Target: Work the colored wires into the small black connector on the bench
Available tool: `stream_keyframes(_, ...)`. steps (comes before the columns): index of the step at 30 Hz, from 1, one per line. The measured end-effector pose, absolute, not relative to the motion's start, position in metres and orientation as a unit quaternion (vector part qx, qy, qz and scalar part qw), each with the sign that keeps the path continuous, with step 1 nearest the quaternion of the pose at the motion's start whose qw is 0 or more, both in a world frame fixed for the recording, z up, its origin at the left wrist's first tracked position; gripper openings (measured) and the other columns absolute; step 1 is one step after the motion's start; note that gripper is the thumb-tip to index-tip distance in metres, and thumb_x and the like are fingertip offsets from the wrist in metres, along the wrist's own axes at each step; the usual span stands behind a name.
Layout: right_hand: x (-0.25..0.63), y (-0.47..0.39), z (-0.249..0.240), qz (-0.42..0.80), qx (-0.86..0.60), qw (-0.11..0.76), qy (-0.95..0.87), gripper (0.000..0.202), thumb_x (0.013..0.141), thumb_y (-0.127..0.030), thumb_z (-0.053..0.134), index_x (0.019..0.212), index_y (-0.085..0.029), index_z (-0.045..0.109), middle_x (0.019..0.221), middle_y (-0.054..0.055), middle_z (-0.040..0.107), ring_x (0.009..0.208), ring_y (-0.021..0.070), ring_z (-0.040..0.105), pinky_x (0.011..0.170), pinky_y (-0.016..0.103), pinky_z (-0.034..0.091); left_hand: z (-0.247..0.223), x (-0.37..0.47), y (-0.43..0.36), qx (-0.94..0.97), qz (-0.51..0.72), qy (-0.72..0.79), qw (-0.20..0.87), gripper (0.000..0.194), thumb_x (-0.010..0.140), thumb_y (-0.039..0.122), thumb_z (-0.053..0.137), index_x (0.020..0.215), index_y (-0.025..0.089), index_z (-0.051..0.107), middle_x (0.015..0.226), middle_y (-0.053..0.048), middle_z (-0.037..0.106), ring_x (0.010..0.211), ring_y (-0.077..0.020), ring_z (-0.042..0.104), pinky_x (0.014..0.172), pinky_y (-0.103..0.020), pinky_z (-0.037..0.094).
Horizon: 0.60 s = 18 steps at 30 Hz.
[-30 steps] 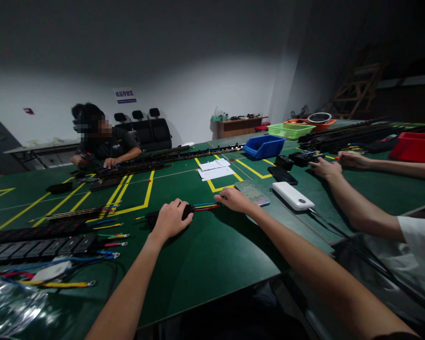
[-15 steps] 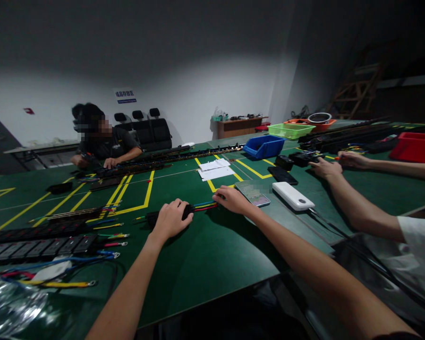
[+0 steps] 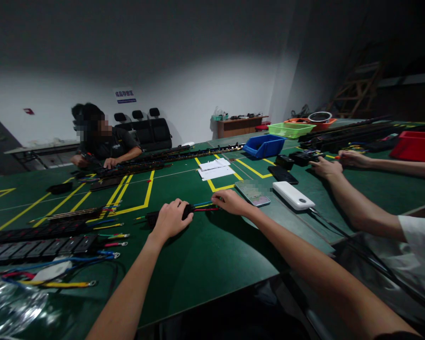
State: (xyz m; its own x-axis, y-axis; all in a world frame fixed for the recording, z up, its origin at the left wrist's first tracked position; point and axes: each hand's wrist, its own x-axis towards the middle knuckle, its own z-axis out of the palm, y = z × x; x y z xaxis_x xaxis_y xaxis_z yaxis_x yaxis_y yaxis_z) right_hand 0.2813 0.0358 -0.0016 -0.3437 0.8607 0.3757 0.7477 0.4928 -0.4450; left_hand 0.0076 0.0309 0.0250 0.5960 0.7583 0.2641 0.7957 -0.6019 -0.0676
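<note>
My left hand [image 3: 172, 217] is closed over a black module [image 3: 151, 218] lying on the green table [image 3: 205, 264], covering most of it. Coloured wires [image 3: 202, 206], blue, yellow-green and red among them, run out of the module's right end. At their far ends my right hand [image 3: 230, 201] pinches some of them between thumb and fingers; the red wire lies a little apart below. Short yellow-green wire tips poke out at the module's left. Just right of my right hand lies a phone [image 3: 253, 192].
Black modules with lugged cables [image 3: 42, 250] fill the left side. A white power bank [image 3: 293, 196], papers [image 3: 216, 169] and a blue bin [image 3: 264, 146] lie beyond my hands. A co-worker's hands [image 3: 326, 166] work at right; another person [image 3: 108, 141] sits across.
My right hand has shifted slightly left along the wires. The red wire now hangs apart from the blue and green ones. My left hand stays on the module.
</note>
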Motion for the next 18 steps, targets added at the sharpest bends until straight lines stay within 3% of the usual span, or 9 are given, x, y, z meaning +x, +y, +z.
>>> stream_keyframes(5, 0.2805, 0.0381, -0.0046, 0.148, -0.498, 0.343, -0.783, 0.028, 0.1, -0.034, 0.051, 0.092, -0.016, 0.071, 0.076, 0.002, 0.069, 0.065, 0.0127, 0.06, 0.062, 0.022, 0.035, 0.0255, 0.0076, 0.0306, -0.889, -0.105, -0.435, 0.091, 0.042, 0.096, 0.049, 0.048, 0.121, 0.019, 0.062, 0.113, -0.011, 0.065, 0.097, -0.0259, 0.063, 0.083, -0.039, 0.047)
stream_keyframes(9, 0.2823, 0.0387, -0.0021, 0.09, -0.515, 0.369, -0.768, 0.032, 0.099, -0.037, 0.05, 0.084, -0.017, 0.069, 0.072, 0.002, 0.067, 0.063, 0.0135, 0.056, 0.06, 0.024, 0.032, 0.0251, 0.0072, 0.0307, -0.889, -0.106, -0.437, 0.089, 0.043, 0.096, 0.049, 0.047, 0.122, 0.019, 0.063, 0.114, -0.011, 0.065, 0.098, -0.0263, 0.063, 0.083, -0.039, 0.047)
stream_keyframes(18, 0.2831, 0.0316, 0.0027, 0.036, -0.595, 0.259, -0.76, 0.03, 0.101, -0.039, 0.047, 0.103, -0.024, 0.072, 0.094, 0.005, 0.075, 0.082, 0.0179, 0.067, 0.063, 0.024, 0.034, 0.0249, 0.0078, 0.0313, -0.888, -0.103, -0.44, 0.086, 0.044, 0.096, 0.05, 0.047, 0.123, 0.018, 0.062, 0.114, -0.011, 0.065, 0.095, -0.0253, 0.063, 0.083, -0.04, 0.048)
